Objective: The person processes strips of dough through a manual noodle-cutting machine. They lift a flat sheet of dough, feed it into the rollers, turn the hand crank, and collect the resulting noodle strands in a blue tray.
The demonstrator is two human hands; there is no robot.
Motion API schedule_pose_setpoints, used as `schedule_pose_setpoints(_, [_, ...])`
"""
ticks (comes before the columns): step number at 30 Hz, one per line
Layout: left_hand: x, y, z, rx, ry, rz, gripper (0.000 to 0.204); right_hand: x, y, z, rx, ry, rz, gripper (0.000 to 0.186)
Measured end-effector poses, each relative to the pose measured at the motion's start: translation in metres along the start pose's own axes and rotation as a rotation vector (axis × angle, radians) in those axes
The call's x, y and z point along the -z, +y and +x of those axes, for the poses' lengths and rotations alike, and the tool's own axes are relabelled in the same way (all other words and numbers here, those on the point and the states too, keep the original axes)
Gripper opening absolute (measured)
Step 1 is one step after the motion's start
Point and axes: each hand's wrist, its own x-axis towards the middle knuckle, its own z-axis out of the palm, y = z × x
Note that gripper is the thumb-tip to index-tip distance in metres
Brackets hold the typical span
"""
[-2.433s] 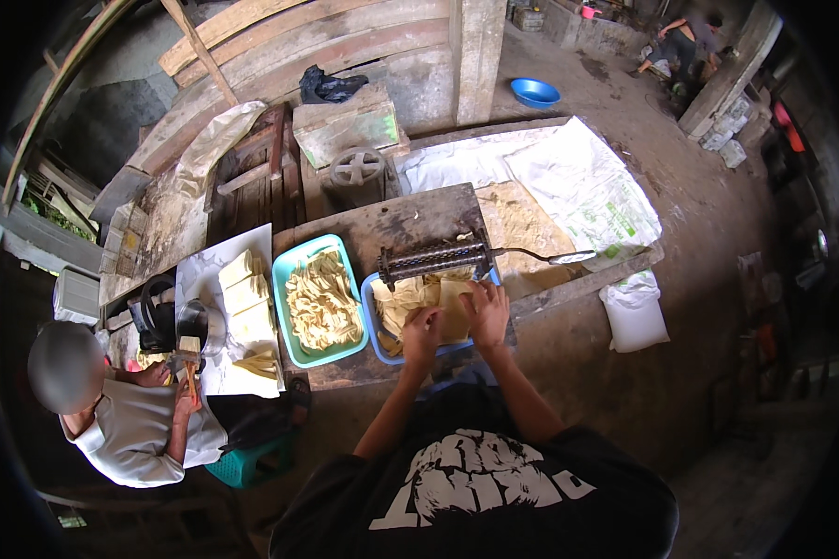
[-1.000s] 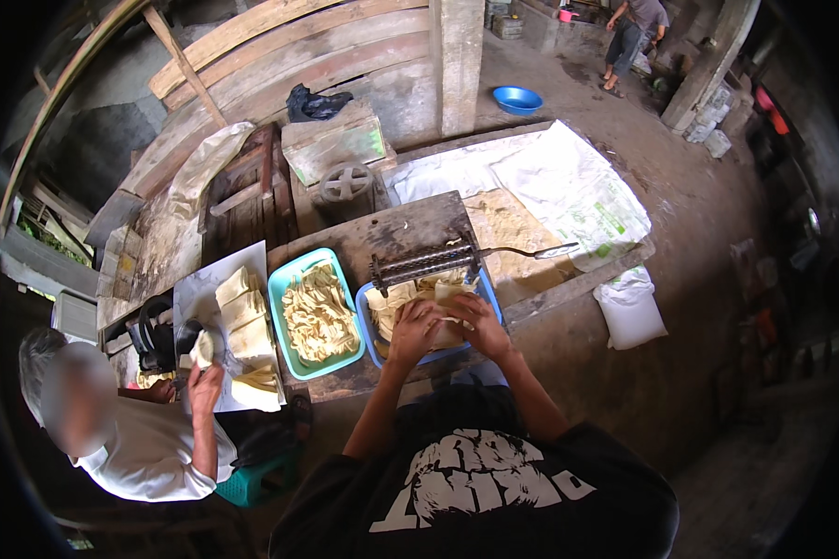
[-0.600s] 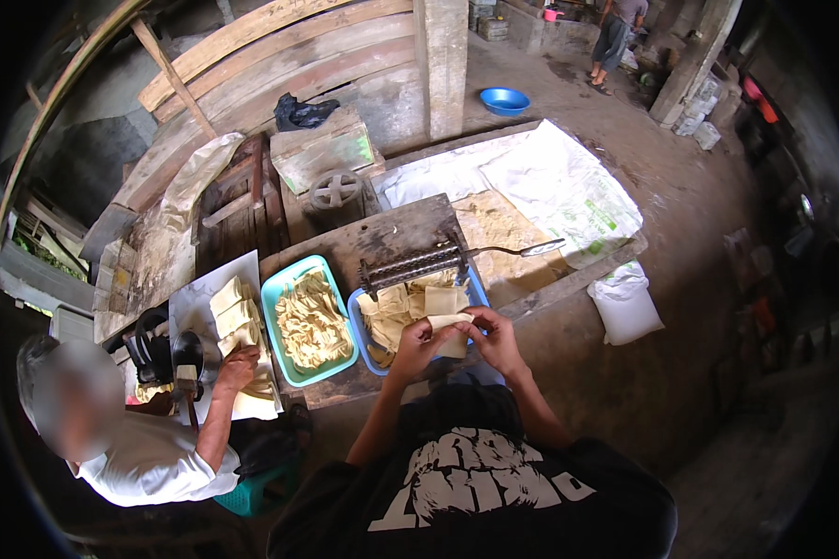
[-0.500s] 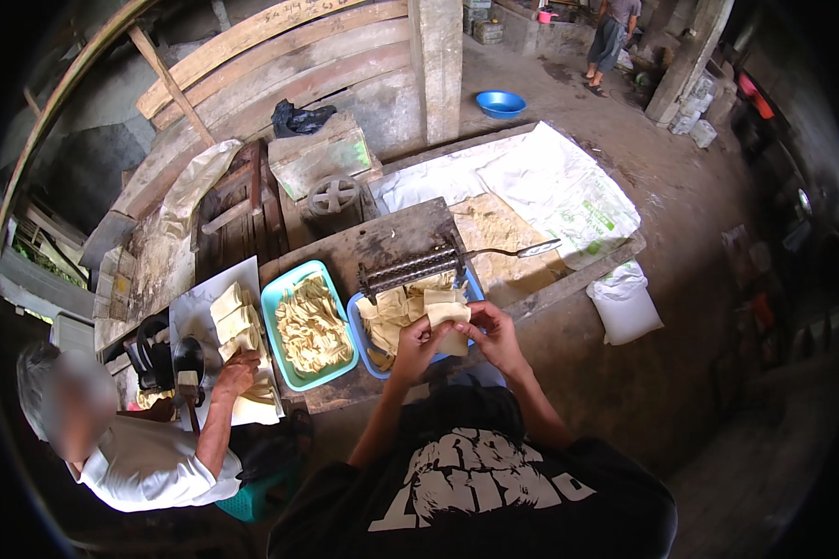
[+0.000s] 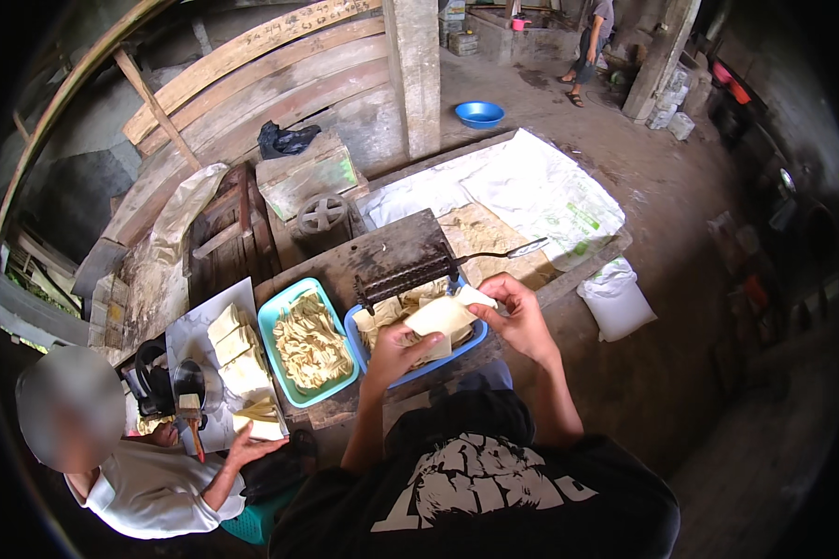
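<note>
My left hand (image 5: 396, 352) grips the lower left edge of a pale, flat dough sheet (image 5: 440, 319), thumb on top. At the sheet's far right end, my right hand (image 5: 522, 321) pinches a whiter, narrow piece (image 5: 476, 297) between thumb and fingers; whether it is a separate sheet or a lifted end I cannot tell. Both hands are above a blue basin (image 5: 419, 374) holding several similar sheets, partly hidden by them. Just beyond the basin stands a dark metal roller machine (image 5: 405, 282) with a crank handle (image 5: 508, 253) reaching right.
Left of the basin, a turquoise tray (image 5: 294, 398) holds crinkled dough strips (image 5: 309, 345). A co-worker's hand (image 5: 247, 447) touches sheets on a white board (image 5: 196, 340); a brush (image 5: 192, 419) lies there. White sacks (image 5: 550, 186) cover the table beyond. A filled sack (image 5: 617, 303) stands at right.
My hands have moved apart and the sheet now lies flatter between them, tilted. My right hand has risen slightly to the right. The co-worker's hand has shifted toward the board's near edge.
</note>
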Motion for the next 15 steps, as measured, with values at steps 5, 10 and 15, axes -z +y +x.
schedule_pose_setpoints(5, [0.024, -0.002, 0.011, -0.258, 0.280, 0.213, 0.014, 0.007, -0.009, 0.016, -0.087, -0.080, -0.349, 0.028])
schedule_pose_setpoints(10, [0.039, 0.026, 0.033, -0.439, 0.439, 0.655, 0.012, -0.006, -0.006, 0.048, 0.078, 0.019, -0.368, 0.017])
schedule_pose_setpoints(15, [0.052, 0.020, 0.030, -0.345, 0.476, 0.838, 0.015, -0.020, 0.004, 0.070, 0.156, -0.093, -0.451, 0.013])
